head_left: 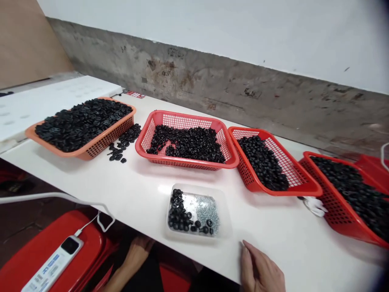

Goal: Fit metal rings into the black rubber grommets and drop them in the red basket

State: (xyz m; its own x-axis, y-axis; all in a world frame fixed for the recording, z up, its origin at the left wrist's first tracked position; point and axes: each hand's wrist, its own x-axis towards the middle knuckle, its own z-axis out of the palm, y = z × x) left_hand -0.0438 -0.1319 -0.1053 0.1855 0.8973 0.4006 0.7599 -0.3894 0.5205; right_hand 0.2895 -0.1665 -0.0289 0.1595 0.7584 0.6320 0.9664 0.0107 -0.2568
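Observation:
My right hand (261, 268) rests on the white table by its front edge, right of a clear plastic box. Its fingers are loosely stretched out, with nothing visible in them. Below the table's front edge, over my dark-clothed lap, is my left hand (139, 249); its fingers are mostly hidden. The clear plastic box (223, 215) holds round black parts (179, 217) on its left and along its front. A pile of small silvery metal pieces (208, 213) lies on its right side.
Behind the box stands a pink-red basket (188, 164) of small black rings. An orange basket (82, 152) of flat black parts is at left, with loose parts (121, 144) beside it. Two red baskets (258, 186) (337, 207) stand right. A power strip (54, 263) lies on a red stool (63, 227).

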